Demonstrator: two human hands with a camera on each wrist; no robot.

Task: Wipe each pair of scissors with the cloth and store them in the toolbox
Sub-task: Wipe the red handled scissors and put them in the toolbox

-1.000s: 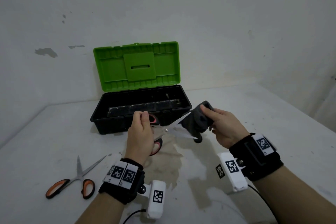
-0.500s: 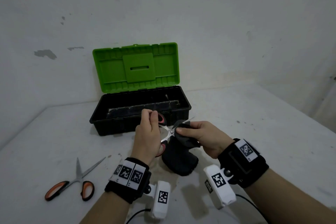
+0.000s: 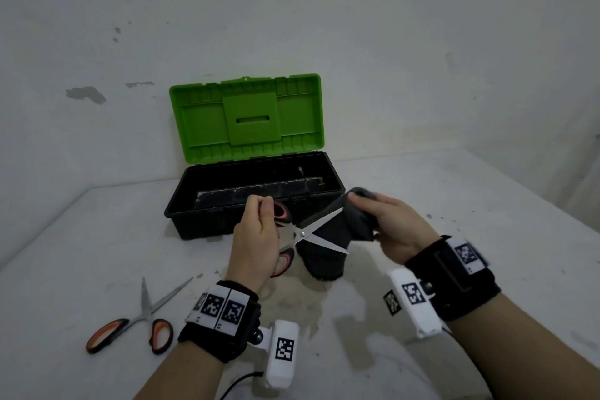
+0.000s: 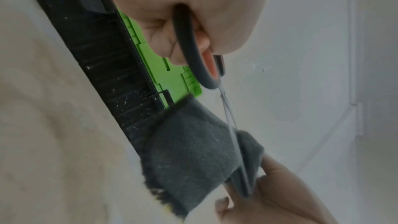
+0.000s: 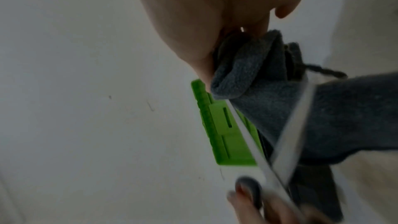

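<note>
Scissors, splayed open by the left hand gripping their handles, expose blades to the cloth clutched in the right hand.

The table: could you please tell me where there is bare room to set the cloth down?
Bare table lies right of the toolbox, beyond the right hand. Another patch sits between the toolbox and the orange scissors. It is crowded in front of the toolbox, around both hands.
</note>
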